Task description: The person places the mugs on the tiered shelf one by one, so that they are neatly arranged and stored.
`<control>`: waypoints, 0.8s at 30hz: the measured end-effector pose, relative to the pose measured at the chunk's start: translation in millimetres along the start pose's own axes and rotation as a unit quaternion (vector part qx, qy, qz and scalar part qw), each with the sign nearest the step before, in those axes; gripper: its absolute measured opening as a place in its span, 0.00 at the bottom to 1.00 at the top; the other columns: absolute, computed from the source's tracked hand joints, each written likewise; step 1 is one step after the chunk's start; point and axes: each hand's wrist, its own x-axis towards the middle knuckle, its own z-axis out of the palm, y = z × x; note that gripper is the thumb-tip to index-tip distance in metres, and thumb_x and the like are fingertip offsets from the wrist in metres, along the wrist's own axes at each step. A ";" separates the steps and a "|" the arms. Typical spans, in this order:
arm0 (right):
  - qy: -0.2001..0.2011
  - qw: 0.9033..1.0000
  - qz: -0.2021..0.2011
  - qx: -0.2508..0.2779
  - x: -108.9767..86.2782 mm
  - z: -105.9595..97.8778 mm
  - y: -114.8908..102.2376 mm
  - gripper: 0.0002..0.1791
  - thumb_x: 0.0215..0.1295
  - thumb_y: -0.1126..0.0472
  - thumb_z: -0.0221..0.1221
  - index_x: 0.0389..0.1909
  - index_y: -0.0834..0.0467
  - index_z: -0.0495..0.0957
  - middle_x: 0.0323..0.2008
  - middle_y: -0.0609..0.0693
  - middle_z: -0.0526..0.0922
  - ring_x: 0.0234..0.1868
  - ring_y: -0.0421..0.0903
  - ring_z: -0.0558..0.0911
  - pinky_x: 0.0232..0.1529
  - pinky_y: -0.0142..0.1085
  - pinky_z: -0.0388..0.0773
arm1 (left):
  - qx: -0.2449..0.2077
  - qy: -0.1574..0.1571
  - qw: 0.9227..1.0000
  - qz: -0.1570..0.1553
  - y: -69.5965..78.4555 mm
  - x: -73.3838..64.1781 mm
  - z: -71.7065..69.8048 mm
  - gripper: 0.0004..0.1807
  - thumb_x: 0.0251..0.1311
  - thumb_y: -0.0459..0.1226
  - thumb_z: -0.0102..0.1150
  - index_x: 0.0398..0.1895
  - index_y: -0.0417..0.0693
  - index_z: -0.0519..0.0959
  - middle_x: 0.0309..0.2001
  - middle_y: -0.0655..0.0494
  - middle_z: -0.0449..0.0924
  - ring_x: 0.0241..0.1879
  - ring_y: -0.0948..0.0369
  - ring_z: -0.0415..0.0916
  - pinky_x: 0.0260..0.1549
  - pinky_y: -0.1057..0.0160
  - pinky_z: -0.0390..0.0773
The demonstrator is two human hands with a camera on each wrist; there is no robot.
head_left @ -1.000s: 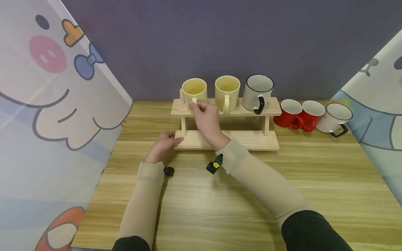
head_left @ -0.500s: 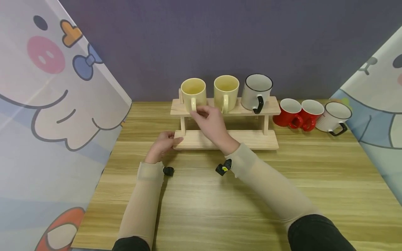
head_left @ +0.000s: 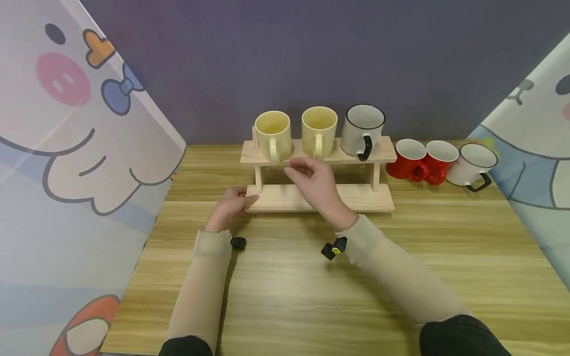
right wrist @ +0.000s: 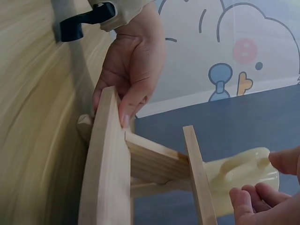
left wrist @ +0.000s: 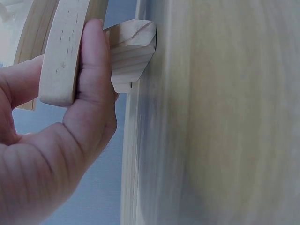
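A two-tier wooden rack (head_left: 365,198) stands against the back wall. On its upper board, from left to right, are two yellow mugs, the left one (head_left: 282,136) and the middle one (head_left: 327,136), then a white mug (head_left: 354,136) with black rim and handle. My left hand (head_left: 228,203) grips the left end of the lower board (left wrist: 58,61), thumb on one side and fingers on the other. Just in front of the upper board, my right hand (head_left: 318,187) holds nothing, its fingers loosely bent. In the right wrist view it appears close to the left yellow mug (right wrist: 229,173).
Two red mugs, one nearer (head_left: 401,165) and one beside it (head_left: 441,158), stand right of the rack on the wooden table (head_left: 285,296). Another white mug (head_left: 460,170) with a black handle is next to them. Printed cartoon panels flank the table.
My right hand has let go of the left yellow mug's handle and drawn back to the right and toward me. The left hand keeps its grip on the rack.
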 end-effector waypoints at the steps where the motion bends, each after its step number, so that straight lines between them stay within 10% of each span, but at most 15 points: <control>1: 0.000 1.000 -0.001 0.001 -2.2 -2.8 0.6 0.15 0.68 0.64 0.68 0.51 0.69 0.83 0.49 0.62 0.83 0.51 0.50 0.83 0.54 0.38 0.78 | -0.001 0.000 1.000 0.001 0.2 -0.3 0.0 0.20 0.73 0.36 0.61 0.59 0.29 0.74 0.36 0.50 0.74 0.23 0.64 0.64 0.24 0.66 0.67; 24: 0.036 0.998 -0.047 0.004 -47.6 -88.5 8.1 0.13 0.67 0.71 0.66 0.50 0.70 0.83 0.47 0.64 0.84 0.47 0.48 0.84 0.49 0.34 0.80 | -0.006 -0.009 1.000 0.001 -0.1 -0.7 -1.5 0.24 0.72 0.38 0.62 0.62 0.29 0.72 0.38 0.50 0.75 0.27 0.63 0.66 0.28 0.64 0.69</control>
